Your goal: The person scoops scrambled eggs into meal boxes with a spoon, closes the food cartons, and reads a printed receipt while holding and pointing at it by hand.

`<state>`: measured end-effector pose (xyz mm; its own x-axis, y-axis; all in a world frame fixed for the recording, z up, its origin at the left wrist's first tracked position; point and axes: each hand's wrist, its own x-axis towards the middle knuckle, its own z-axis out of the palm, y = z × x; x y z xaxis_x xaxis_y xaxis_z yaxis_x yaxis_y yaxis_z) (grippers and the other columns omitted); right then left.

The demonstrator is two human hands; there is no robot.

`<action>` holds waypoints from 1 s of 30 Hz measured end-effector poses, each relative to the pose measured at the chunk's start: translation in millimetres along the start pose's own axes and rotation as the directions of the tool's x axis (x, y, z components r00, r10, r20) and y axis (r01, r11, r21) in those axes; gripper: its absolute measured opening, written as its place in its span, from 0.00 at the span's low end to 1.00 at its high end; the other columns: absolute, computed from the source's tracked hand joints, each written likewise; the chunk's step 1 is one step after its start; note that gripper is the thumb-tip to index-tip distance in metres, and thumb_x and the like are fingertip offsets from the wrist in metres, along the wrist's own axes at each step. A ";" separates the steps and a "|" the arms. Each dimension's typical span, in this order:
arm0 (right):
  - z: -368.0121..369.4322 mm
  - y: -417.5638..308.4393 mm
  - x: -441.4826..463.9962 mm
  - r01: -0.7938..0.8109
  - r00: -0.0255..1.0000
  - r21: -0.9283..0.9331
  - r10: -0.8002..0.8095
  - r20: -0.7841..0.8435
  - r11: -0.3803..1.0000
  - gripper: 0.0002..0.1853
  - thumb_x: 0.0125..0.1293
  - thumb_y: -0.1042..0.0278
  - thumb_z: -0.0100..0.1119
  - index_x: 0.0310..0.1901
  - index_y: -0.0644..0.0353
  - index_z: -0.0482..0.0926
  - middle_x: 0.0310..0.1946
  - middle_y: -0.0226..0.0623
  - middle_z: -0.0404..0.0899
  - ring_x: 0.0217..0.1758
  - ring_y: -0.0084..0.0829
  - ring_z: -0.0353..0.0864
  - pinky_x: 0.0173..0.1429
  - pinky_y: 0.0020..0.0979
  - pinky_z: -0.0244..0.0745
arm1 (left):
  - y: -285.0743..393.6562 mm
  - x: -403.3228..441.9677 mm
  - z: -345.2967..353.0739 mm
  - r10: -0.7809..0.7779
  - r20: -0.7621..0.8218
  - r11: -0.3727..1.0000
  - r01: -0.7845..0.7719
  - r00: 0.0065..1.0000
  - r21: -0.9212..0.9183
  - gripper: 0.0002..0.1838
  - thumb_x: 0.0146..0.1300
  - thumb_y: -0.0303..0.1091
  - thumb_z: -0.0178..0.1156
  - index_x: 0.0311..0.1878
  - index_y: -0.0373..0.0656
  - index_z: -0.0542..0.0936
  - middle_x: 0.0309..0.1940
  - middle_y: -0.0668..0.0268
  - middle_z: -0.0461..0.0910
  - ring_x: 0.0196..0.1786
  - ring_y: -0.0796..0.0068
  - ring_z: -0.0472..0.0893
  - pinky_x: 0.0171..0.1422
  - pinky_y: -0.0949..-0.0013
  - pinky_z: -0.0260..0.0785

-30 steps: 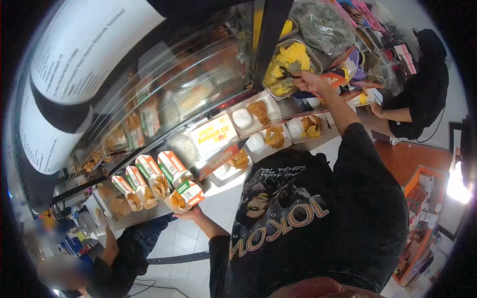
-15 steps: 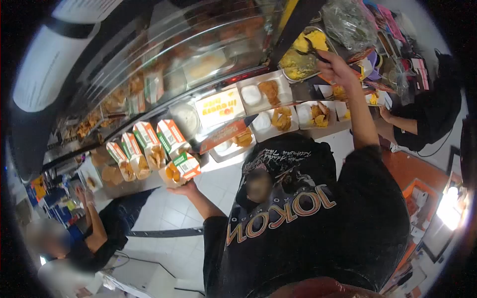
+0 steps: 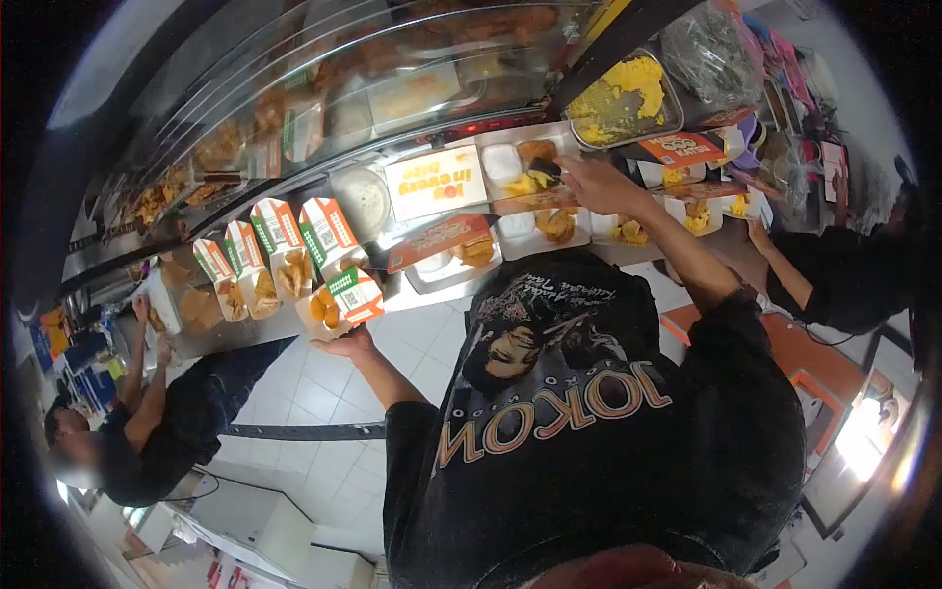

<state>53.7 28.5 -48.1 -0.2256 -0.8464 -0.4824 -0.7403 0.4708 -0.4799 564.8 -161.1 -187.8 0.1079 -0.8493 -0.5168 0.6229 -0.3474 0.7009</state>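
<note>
My left hand (image 3: pixel 345 341) holds a small green, white and orange snack box (image 3: pixel 355 294) from below, with golden fried pieces showing at its open end. My right hand (image 3: pixel 601 187) is closed around a dark spoon (image 3: pixel 546 169). Yellow scrambled-looking food (image 3: pixel 528 184) lies at the spoon's tip, over an open meal box (image 3: pixel 566 134) with white rice (image 3: pixel 502 162) and a fried piece (image 3: pixel 536 151). Beyond my right hand is a metal tray (image 3: pixel 677 116) of the same yellow food (image 3: pixel 628 93).
Several filled snack boxes (image 3: pixel 279 224) stand left on the counter. A closed printed box (image 3: pixel 432 184) lies mid-counter, near more open meal boxes (image 3: pixel 559 224). Behind is a glass display case (image 3: pixel 392 59). Co-workers stand at left (image 3: pixel 147 432) and right (image 3: pixel 844 275).
My right hand has moved left and nearer from the yellow food tray to the meal box, bringing the spoon with yellow food. My left hand still holds the snack box.
</note>
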 end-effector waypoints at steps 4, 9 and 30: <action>5.9 15.1 17.5 0.098 0.992 0.062 -0.103 0.078 0.993 0.19 0.74 0.63 0.46 0.62 0.63 0.70 0.44 0.58 0.81 0.47 0.58 0.81 0.50 0.54 0.72 | -0.3 0.9 -2.4 0.009 -0.073 0.999 -0.005 0.997 0.051 0.50 0.64 0.78 0.21 0.79 0.54 0.55 0.78 0.62 0.56 0.77 0.48 0.58 0.73 0.31 0.53; -10.6 -13.3 31.1 -0.019 0.994 -0.018 0.021 0.105 1.000 0.19 0.76 0.61 0.46 0.61 0.64 0.71 0.41 0.53 0.82 0.44 0.51 0.82 0.46 0.49 0.73 | -1.3 0.0 -6.9 0.003 -0.028 0.998 -0.001 1.000 0.056 0.50 0.64 0.79 0.21 0.79 0.54 0.55 0.78 0.62 0.56 0.77 0.49 0.58 0.73 0.32 0.53; -82.4 273.5 53.0 -0.361 0.624 0.006 0.246 -0.742 0.933 0.26 0.74 0.65 0.45 0.69 0.70 0.62 0.35 0.57 0.82 0.33 0.49 0.84 0.33 0.46 0.76 | 3.5 25.1 -36.0 0.056 -0.130 0.994 -0.043 0.990 0.102 0.56 0.61 0.83 0.23 0.79 0.46 0.52 0.77 0.56 0.56 0.78 0.49 0.58 0.78 0.40 0.53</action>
<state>-212.9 91.9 -144.4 -0.7925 -0.5971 0.1242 -0.6055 0.7459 -0.2776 597.5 -169.3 -216.1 0.2428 -0.8084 -0.5362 0.5357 -0.3491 0.7689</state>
